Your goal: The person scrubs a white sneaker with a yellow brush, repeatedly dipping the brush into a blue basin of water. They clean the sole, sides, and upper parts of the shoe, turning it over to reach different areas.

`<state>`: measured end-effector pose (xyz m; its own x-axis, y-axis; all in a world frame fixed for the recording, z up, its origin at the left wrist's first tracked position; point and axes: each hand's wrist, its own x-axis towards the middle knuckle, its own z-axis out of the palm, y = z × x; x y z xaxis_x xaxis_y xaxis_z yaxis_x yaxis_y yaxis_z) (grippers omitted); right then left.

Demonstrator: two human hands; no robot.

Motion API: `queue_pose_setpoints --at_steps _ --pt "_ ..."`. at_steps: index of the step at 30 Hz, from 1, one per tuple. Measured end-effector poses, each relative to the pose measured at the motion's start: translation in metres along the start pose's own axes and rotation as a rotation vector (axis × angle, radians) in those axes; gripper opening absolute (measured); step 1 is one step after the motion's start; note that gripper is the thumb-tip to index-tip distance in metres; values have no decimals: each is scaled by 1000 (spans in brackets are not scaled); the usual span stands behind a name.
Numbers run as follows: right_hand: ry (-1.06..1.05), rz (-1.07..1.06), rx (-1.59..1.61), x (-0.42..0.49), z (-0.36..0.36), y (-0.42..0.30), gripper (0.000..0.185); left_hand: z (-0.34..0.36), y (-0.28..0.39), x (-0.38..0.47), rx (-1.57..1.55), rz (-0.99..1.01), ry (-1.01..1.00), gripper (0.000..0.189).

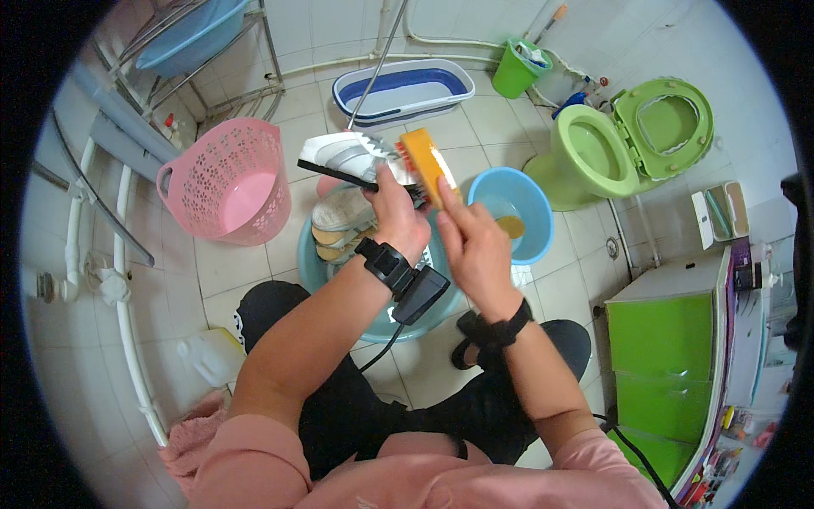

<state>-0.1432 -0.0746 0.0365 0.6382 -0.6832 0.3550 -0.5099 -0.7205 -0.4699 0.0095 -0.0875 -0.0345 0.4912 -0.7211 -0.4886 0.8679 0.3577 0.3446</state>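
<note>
My left hand [397,210] grips a white and silver shoe [346,154] with a black sole, its toe pointing left, above a teal basin [416,331]. In my right hand [475,245] is a scrub brush with a yellow back [427,162] and red and white bristles, which face the shoe's heel end. Whether the bristles touch the shoe is hard to tell. Below, in the basin, several pale shoes [337,210] lie piled at the left side. Some of their soles look tan. Both wrists wear black straps, and a black box with a cable is at the left one.
A blue bucket [544,191] stands right of the basin, a pink laundry basket [273,178] to the left. Behind are a white and blue tub [407,114] and a green bin [512,79]. A green toilet [588,153] and green-fronted cabinet [661,337] are at right; a plastic jug [213,359] is at left.
</note>
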Motion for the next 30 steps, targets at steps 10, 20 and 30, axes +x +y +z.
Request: queue_pose_setpoints --at_steps 10,20,30 --pt "54 190 39 7 -3 6 49 10 8 -9 35 -11 70 46" --pt "162 247 82 5 0 4 50 19 17 -19 -13 -99 90 47" --pt "104 35 144 2 10 7 50 22 25 -26 -51 -69 -27 49"
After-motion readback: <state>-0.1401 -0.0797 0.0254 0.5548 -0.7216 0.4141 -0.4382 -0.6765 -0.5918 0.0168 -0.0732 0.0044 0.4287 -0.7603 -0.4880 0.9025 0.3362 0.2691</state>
